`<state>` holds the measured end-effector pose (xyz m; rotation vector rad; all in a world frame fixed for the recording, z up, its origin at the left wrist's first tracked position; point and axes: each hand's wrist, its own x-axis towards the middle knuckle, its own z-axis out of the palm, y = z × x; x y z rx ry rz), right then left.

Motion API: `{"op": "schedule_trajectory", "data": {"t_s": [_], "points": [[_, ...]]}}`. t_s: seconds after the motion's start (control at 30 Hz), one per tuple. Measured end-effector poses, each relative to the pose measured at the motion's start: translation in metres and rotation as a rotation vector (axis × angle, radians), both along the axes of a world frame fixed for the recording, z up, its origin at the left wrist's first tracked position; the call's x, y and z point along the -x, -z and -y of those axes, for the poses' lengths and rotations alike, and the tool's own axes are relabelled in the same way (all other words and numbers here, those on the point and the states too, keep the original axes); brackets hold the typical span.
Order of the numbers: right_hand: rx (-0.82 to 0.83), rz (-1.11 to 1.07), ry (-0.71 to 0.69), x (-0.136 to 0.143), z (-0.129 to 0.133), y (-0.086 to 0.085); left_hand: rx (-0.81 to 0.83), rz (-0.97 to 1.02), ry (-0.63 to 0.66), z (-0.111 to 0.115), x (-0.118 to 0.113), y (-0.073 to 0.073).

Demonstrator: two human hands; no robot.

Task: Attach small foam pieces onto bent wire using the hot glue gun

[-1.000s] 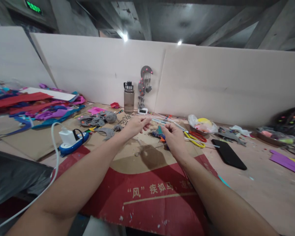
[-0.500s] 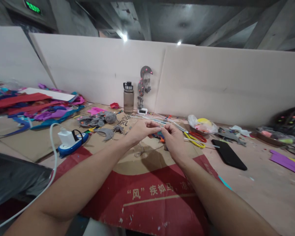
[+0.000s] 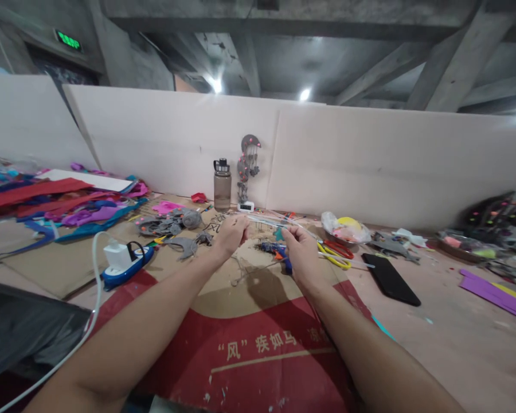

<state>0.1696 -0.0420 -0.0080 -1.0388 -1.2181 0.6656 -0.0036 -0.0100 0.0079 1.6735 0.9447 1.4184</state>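
Observation:
My left hand point(image 3: 233, 234) is closed above the cardboard, its fingers pinched on something I cannot make out. A small teal piece point(image 3: 278, 234) shows at the fingertips of my right hand point(image 3: 300, 246), which is closed on it. The two hands are apart, with a gap between them. Beneath and between them, a dark blue and orange tool point(image 3: 284, 258) lies partly hidden by my right hand. Thin grey cord point(image 3: 245, 274) lies loosely on the cardboard point(image 3: 223, 298) below the hands.
Scissors with yellow handles point(image 3: 335, 257) and a black phone point(image 3: 391, 280) lie to the right. A bottle point(image 3: 222, 186) stands at the back. Grey felt pieces point(image 3: 184, 246) and a blue power strip point(image 3: 126, 269) are on the left, a bagged bowl point(image 3: 346, 228) at the right.
My hands, which were together, have moved apart, my left hand to the left. The teal piece now shows more clearly in my right hand. The view has tilted upward a little.

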Motion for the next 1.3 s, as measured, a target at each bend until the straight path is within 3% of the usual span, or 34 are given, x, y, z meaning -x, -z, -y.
{"op": "schedule_trajectory", "data": {"t_s": [0.13, 0.27, 0.33, 0.43, 0.63, 0.77, 1.0, 1.2, 1.3], "points": [[0.007, 0.009, -0.015, 0.003, 0.007, -0.007, -0.014, -0.132, -0.113, -0.007, 0.0, 0.006], [-0.009, 0.025, -0.008, 0.004, 0.011, -0.011, -0.009, -0.34, -0.048, -0.02, 0.003, 0.015], [-0.005, 0.021, -0.011, 0.003, 0.009, -0.012, -0.048, -0.436, -0.074, -0.029, 0.007, 0.019], [-0.005, 0.015, -0.01, 0.001, 0.006, -0.012, 0.036, -0.476, -0.096, -0.038, 0.01, 0.018], [-0.011, 0.021, 0.011, -0.002, 0.002, -0.01, 0.28, -0.222, 0.255, -0.019, -0.013, -0.008], [-0.012, 0.017, -0.016, -0.001, 0.0, -0.007, 0.314, 0.032, 0.36, 0.002, -0.035, -0.011], [-0.001, -0.014, -0.078, 0.002, 0.001, -0.006, 0.19, 0.223, 0.223, 0.013, -0.047, 0.003], [0.048, -0.042, -0.179, 0.008, 0.002, -0.004, 0.14, 0.176, 0.114, 0.015, -0.036, 0.007], [0.049, -0.055, -0.166, 0.013, 0.001, 0.001, 0.136, 0.167, 0.059, 0.015, -0.031, 0.007]]}}
